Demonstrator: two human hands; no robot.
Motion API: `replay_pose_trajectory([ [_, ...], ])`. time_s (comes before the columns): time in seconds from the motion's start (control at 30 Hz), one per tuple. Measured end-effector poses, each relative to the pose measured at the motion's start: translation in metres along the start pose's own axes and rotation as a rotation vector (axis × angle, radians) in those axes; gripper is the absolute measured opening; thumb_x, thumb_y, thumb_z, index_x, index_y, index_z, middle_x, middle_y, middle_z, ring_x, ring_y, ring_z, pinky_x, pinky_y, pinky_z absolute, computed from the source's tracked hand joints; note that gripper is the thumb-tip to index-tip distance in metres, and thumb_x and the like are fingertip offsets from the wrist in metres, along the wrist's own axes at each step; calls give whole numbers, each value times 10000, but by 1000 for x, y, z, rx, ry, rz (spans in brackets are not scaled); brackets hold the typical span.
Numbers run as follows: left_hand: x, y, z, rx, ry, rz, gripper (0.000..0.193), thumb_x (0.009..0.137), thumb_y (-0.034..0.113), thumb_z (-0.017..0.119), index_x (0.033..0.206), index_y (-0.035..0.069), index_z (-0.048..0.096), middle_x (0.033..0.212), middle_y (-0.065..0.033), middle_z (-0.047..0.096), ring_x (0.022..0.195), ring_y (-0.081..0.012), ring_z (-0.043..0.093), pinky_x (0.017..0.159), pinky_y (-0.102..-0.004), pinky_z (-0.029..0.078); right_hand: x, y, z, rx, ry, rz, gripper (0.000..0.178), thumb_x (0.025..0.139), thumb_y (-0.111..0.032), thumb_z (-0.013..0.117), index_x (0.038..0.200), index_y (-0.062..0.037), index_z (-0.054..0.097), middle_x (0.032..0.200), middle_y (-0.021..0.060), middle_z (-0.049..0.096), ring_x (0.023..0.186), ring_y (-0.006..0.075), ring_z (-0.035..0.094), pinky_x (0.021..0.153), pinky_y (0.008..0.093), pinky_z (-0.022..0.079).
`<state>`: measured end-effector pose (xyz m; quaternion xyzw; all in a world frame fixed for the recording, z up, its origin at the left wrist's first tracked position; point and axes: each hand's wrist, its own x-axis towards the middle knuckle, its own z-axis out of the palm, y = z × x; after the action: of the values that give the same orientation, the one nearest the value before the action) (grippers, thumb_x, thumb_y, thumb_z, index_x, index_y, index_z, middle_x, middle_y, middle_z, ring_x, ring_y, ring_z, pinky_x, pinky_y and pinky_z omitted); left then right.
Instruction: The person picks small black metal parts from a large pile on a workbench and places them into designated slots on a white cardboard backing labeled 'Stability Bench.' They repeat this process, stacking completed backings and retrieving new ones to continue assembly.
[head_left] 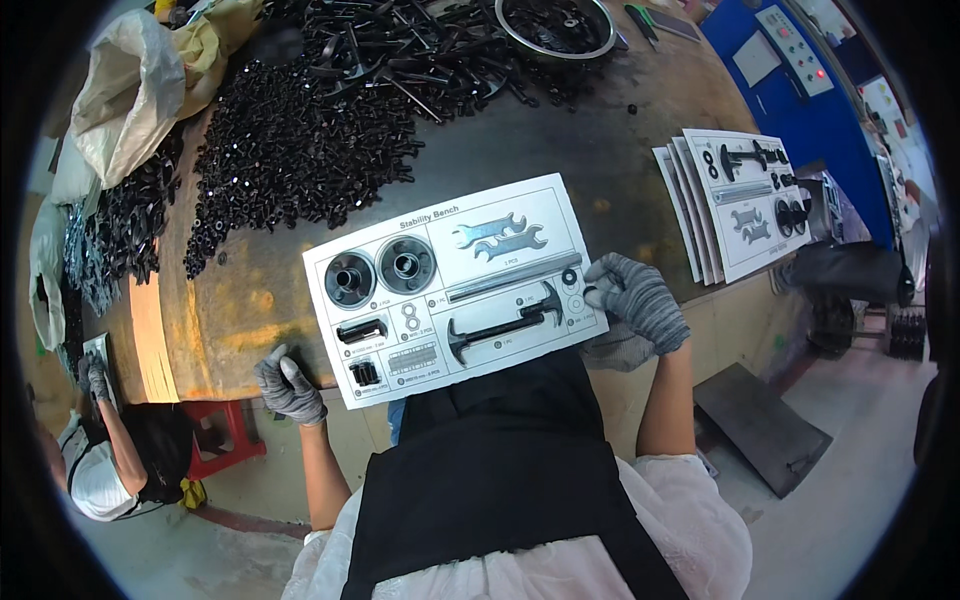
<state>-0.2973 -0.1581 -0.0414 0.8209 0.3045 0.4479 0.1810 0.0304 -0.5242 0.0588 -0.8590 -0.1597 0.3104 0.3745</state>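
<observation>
Grips printed card (pixel 430 290) by right edge with right hand (pixel 640 308), over near edge of counter (pixel 480 155), long axis sideways, angled away rightward; holds left hand (pixel 290 387) loosely curled, seemingly empty, beside lower-left corner.

"Which furniture do you see there?"

"I see one wide, brown table (pixel 600 150) with a worn top and yellow stains. Below its near edge, toward the left corner, there is a red plastic stool (pixel 238 428)."

"And beyond the right edge?"

"There stands a blue, box-shaped cabinet (pixel 840 130) with a pale control panel (pixel 793 50); one small red lamp (pixel 821 73) is lit. The floor (pixel 850 430) is pale grey."
</observation>
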Motion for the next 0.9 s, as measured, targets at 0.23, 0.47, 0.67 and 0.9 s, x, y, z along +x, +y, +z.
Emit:
replay_pose_trajectory([
  [0.23,2,4,3,-13,7,-2,196,994,124,542,1018,-24,668,934,-123,646,845,-248,600,785,-355,480,-17,-4,15,-89,109,-32,252,785,-168,807,938,-65,635,727,18,576,701,124,571,698,301,526],
  [0.47,-4,-4,0,-84,1,-74,208,1008,137,537,1044,-27,659,976,-132,654,868,-233,604,827,-354,495,-16,19,33,-204,254,-300,299,792,-214,769,1090,-202,755,806,34,560,722,199,569,723,338,516],
  [0.67,-2,-1,3,-47,-3,-24,217,1010,149,540,1025,-30,661,965,-122,640,883,-232,590,820,-350,480,-20,27,38,-107,328,-381,283,770,-223,785,1046,-162,774,795,39,578,725,185,578,701,339,498],
  [0.9,-8,-9,7,-151,37,-74,204,1001,131,543,1028,-30,665,953,-126,643,875,-241,588,809,-357,479,-13,30,34,95,238,-372,286,760,-134,796,1044,-114,770,774,57,602,711,185,572,685,335,490],
])
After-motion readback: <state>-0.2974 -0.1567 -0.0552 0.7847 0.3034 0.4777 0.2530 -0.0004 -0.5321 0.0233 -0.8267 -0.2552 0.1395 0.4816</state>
